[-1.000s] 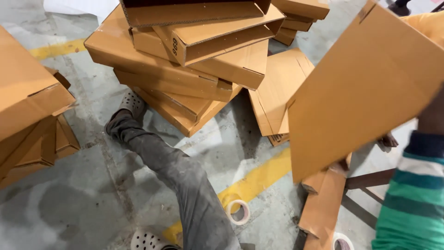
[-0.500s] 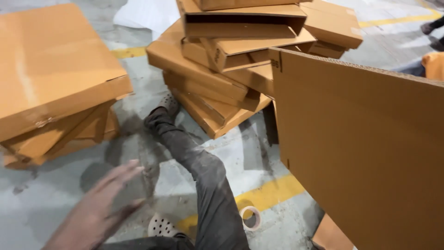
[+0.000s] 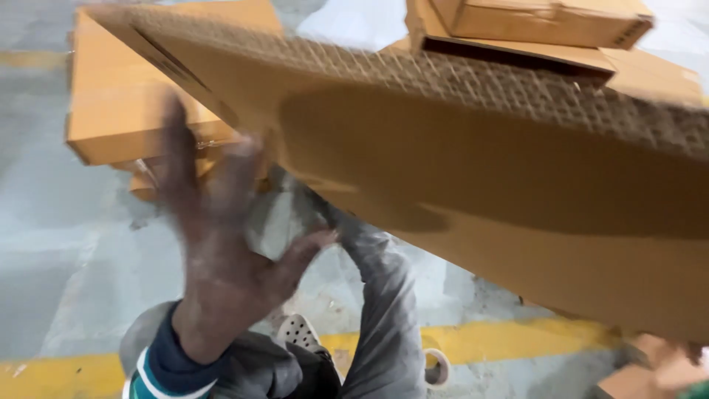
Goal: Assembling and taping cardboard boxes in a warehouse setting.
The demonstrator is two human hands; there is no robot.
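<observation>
Finding: the large corrugated cardboard sheet [image 3: 502, 222] has swung from upright at the right of the scene, as it stood half a second ago, to a low slant across the middle, its honeycombed cut edge now turned toward the camera. The left hand [image 3: 221, 244], then low and near the floor, has risen with fingers spread wide and now sits just beside the sheet's near-left underside. Motion blur prevents confirming contact. Judgement: the sheet is being brought over the legs for handling, with the left hand arriving to steady it.

Surroundings: a stack of flat cardboard boxes [image 3: 125, 118] lies at far left on the grey concrete floor [image 3: 66, 244]; folded boxes [image 3: 546, 29] sit far right behind the sheet. A yellow floor line [image 3: 502, 343] runs along the near side, with a tape roll [image 3: 437, 367] on it beside the grey-trousered leg [image 3: 384, 310].

Not determinable: the right hand is out of view, presumably behind or beyond the sheet. The sheet's right end is cut off by the frame. A cardboard piece at the near-right corner is too blurred to identify.
</observation>
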